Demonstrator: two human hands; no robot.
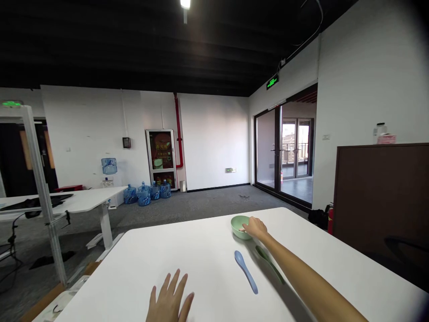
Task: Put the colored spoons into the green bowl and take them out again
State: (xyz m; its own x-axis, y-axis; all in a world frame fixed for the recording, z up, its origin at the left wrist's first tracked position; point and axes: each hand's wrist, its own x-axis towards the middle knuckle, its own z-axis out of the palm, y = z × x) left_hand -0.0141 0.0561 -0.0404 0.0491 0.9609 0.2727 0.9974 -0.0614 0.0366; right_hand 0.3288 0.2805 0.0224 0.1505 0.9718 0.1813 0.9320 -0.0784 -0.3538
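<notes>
My right hand [256,227] reaches across the white table [201,255] to a light green bowl [237,226] near the far edge. Its thumb is inside the bowl and its other fingers pass over the near right rim, closed on it. Under my right forearm lies a dark green spoon [268,263], partly in shadow. A light blue spoon [246,271] rests to the left of it, bowl end away from me. Low in the view, my left hand [169,299] is spread with nothing in it, palm down at the table, to the left of the blue spoon.
A second white table [97,199] stands at the left behind a metal post [40,179]. Several blue water bottles [144,195] sit on the floor by the wall. A brown cabinet [378,201] is at the right, with glass doors [284,152] beyond.
</notes>
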